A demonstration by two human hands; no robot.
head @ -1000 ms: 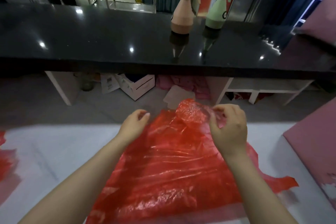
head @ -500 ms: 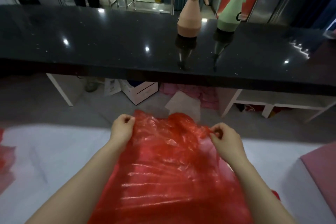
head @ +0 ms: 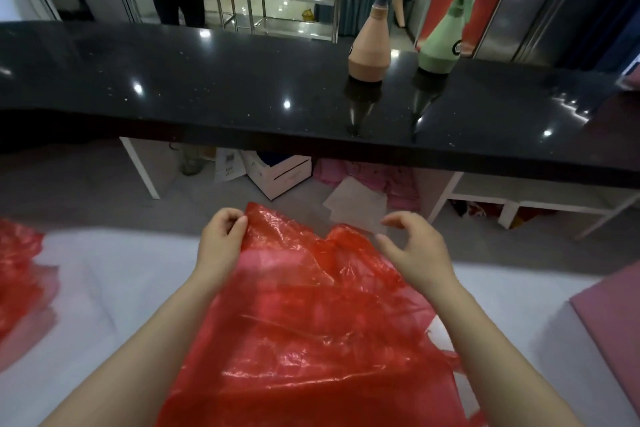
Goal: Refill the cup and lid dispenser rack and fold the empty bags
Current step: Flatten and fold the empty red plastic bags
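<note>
Red crinkly film bag point(head: 311, 333): left hand point(head: 221, 241) fingers pinch its far corner; right hand point(head: 414, 248) fingers spread, curled above it.

Both forearms reach forward, hands apart.
Left hand point(head: 221, 239) is curled, thumb and fingers pinched together; right hand point(head: 414, 250) is loosely spread, fingers arched, gripping nothing.
</note>
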